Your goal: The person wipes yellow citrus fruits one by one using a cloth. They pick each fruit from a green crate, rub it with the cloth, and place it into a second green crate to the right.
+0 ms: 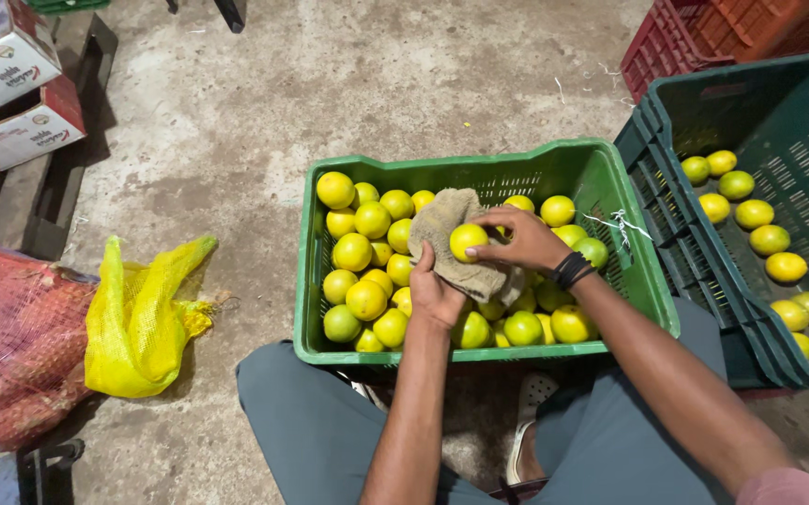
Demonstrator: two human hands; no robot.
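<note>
Hands meet over the middle of a bright green crate [643, 281] that sits on the concrete floor [330, 84] between our knees. Our left hand [434, 292] is cupped palm up, fingers curled around a tan cloth [451, 229] that drapes over it and rises toward the crate's far edge. Our right hand [524, 238], a dark band at the wrist, reaches in from the right and closes its fingertips on one yellow-green citrus fruit [467, 241], pressing it into the cloth.

So the fruit lies directly between both hands: just above and ahead of the left palm, and at the tips of the right fingers, which come at it from the right side. It is round, so it has no long axis to speak of. Both hands touch it, the left through the cloth, the right bare.

Beneath the hands the crate is filled with loose fruit [367, 281], heaped most thickly along its left side and near edge. Just beside it on the right stands a darker green crate [704, 271], holding a scattering of similar fruit [769, 238] along its floor; our right arm is the nearer one to it.

Well apart on the left of the floor lie a crumpled yellow mesh bag [143, 318] and a red mesh sack [12, 337].
</note>
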